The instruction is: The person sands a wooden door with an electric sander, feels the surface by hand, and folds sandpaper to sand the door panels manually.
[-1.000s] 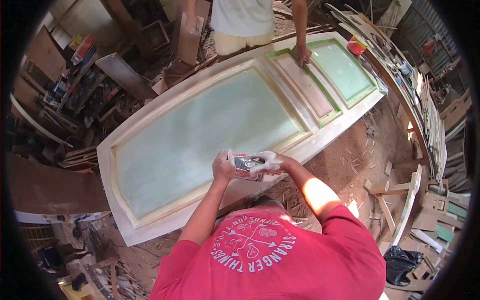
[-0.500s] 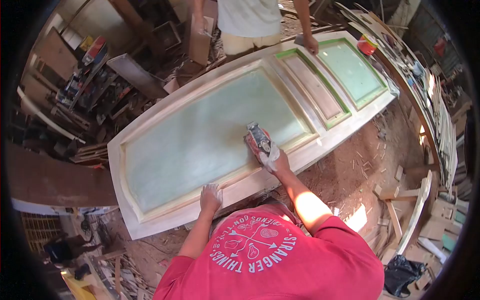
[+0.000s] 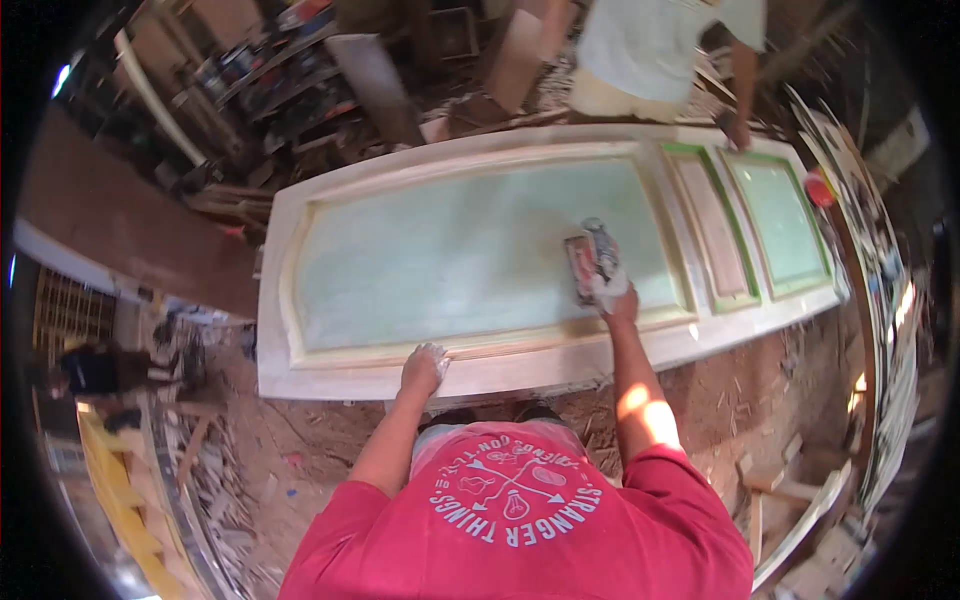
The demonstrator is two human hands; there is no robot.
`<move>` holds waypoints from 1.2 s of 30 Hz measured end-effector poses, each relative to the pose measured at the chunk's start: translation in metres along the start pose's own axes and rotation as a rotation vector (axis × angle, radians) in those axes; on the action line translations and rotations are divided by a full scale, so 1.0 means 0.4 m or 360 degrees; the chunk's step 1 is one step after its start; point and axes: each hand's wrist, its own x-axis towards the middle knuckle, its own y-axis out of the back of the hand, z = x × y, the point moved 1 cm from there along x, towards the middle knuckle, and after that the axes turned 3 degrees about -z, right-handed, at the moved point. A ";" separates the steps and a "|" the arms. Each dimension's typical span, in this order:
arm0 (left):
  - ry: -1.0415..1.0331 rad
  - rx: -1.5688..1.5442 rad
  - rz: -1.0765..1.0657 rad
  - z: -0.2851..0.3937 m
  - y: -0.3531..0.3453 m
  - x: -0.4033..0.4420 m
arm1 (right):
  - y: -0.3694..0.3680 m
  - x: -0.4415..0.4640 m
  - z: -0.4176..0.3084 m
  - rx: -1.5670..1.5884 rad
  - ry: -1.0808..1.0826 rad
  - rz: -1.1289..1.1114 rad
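Observation:
A large pale wooden door panel (image 3: 520, 377) lies flat before me, with a big greenish inset (image 3: 430, 250) and two smaller insets edged in green at the right. My right hand (image 3: 612, 292) is wrapped round the rear of a red and black power sander (image 3: 594, 258), which rests on the right part of the big inset. Near the front edge of the panel, my left hand (image 3: 425, 368) lies on the frame, dusted white. Its fingers look spread and hold nothing.
Across the panel stands a person in a pale shirt (image 3: 640, 50), one hand (image 3: 738, 132) at its far edge. A red container (image 3: 819, 188) is at the right end. Wood scraps litter the floor, and a wooden stand (image 3: 790, 487) is at the lower right.
From both hands round the sander near my body, the left let go and went to the frame. The right carried the sander onto the inset. The view has turned.

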 end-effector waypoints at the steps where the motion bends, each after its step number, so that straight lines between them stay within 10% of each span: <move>1: 0.0026 -0.0004 0.0025 -0.037 -0.002 -0.006 | -0.005 0.001 0.002 -0.0018 -0.0041 0.0012; 13: 0.0046 -0.0206 0.0182 -0.356 0.050 -0.101 | -0.128 0.078 0.203 0.0045 -0.0172 0.0120; 29: 0.0063 -0.0117 -0.0135 -0.588 0.148 -0.125 | -0.174 -0.155 -0.154 0.0109 -0.0112 0.0333; 36: 0.0027 -0.0035 -0.0239 -0.544 0.145 -0.116 | -0.249 -0.053 0.096 0.0044 0.0001 0.0299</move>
